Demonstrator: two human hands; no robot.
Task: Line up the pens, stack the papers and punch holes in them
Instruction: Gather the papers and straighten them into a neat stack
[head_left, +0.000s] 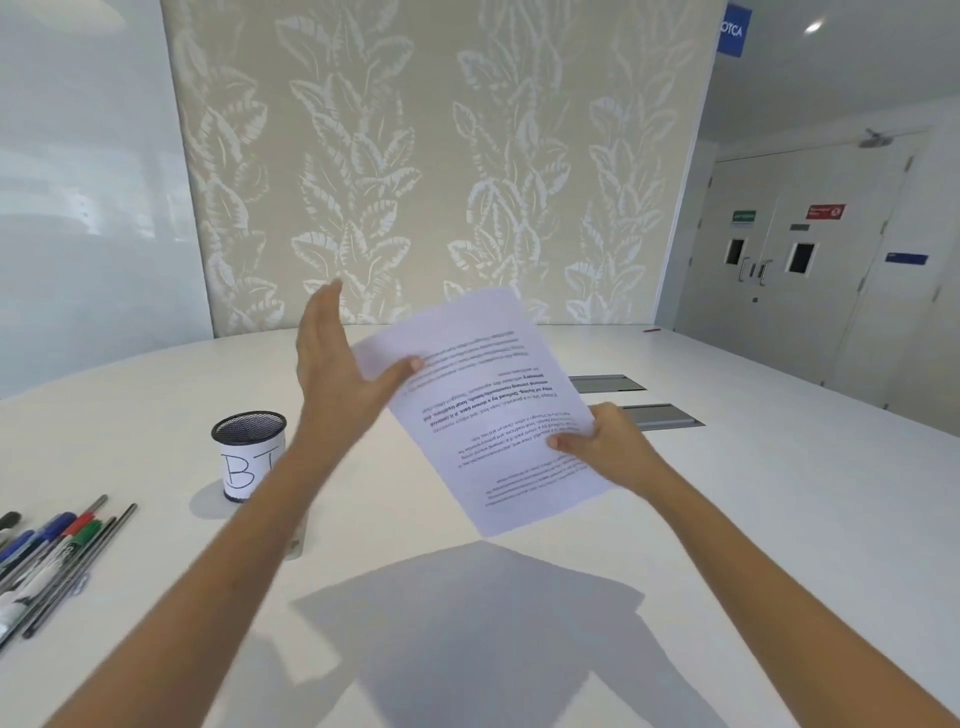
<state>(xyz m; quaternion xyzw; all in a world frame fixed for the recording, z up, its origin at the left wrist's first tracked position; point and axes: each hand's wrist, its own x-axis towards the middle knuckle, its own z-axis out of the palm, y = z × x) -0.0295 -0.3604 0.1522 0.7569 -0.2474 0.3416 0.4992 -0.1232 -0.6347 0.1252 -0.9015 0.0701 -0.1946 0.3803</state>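
Note:
A stack of printed white papers (483, 410) hangs in the air above the white table (753, 519), tilted, with its text upside down to me. My right hand (605, 447) grips its right edge, thumb on the top sheet. My left hand (337, 364) is held flat and upright against the stack's left edge, fingers straight, thumb lying on the top sheet. Several pens and markers (47, 558) lie side by side at the table's left edge, partly cut off by the frame. No hole punch is in view.
A black mesh pen cup (248, 454) with a white label stands left of my left forearm. Two grey cable hatches (660, 415) are set in the table behind the papers. A red pen (650, 329) lies at the far edge. A patterned wall panel stands behind the table.

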